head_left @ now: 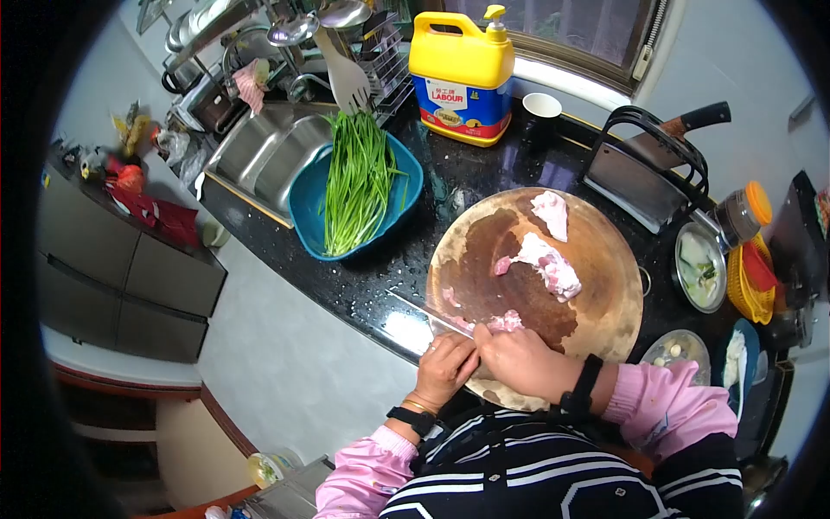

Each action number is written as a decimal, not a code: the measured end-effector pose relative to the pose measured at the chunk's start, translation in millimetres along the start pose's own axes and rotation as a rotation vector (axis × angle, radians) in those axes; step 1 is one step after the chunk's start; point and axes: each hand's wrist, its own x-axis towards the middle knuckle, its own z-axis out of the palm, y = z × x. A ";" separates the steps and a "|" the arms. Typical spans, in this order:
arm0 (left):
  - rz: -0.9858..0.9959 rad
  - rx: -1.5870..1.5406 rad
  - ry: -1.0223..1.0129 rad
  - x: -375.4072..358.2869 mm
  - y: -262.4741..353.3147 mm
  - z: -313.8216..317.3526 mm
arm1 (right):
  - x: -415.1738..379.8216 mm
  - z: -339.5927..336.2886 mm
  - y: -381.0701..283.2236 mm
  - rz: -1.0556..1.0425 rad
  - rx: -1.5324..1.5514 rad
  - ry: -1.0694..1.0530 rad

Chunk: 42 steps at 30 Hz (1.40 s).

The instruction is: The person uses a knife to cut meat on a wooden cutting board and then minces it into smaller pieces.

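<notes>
My right hand (519, 362) is closed round the handle of a knife, whose thin blade (430, 312) points to the upper left over the board's near-left edge. Close against it, my left hand (447, 367) has its fingers bent beside the blade; whatever they grip is hidden. Small pieces of pink meat (506, 322) lie just beyond my hands on the round wooden cutting board (609, 285). Farther up the board are a larger piece of pale meat (549, 266) and a whitish piece (551, 214).
Left of the board stands a blue basin (411, 186) of green stalks (359, 177), beside a steel sink (268, 151). Behind are a yellow jug (462, 73) and a white cup (542, 105). A cleaver (631, 182) in a rack, a metal bowl (700, 268) and jars stand right.
</notes>
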 end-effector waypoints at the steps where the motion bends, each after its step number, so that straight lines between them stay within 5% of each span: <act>1: 0.020 0.002 0.006 1.0 0.8 -0.3 | 4.7 -0.5 4.7 0.000 0.007 0.019; 7: 0.078 0.064 0.028 5.0 5.5 -1.9 | -13.7 -18.1 20.4 0.096 0.064 0.074; 11: 0.084 0.079 0.069 1.0 5.9 1.6 | -52.1 -39.9 7.3 0.118 -0.032 -0.144; 25: -0.005 0.016 0.060 -1.6 2.4 1.1 | -70.2 -25.8 -2.6 0.124 -0.085 -0.258; 34: 0.033 0.010 -0.001 -0.4 4.1 -4.9 | 9.8 -3.9 9.2 -0.034 -0.019 -0.018; 42: 0.060 0.065 0.015 -3.5 2.2 -4.5 | -47.8 -41.2 5.8 0.073 -0.053 -0.096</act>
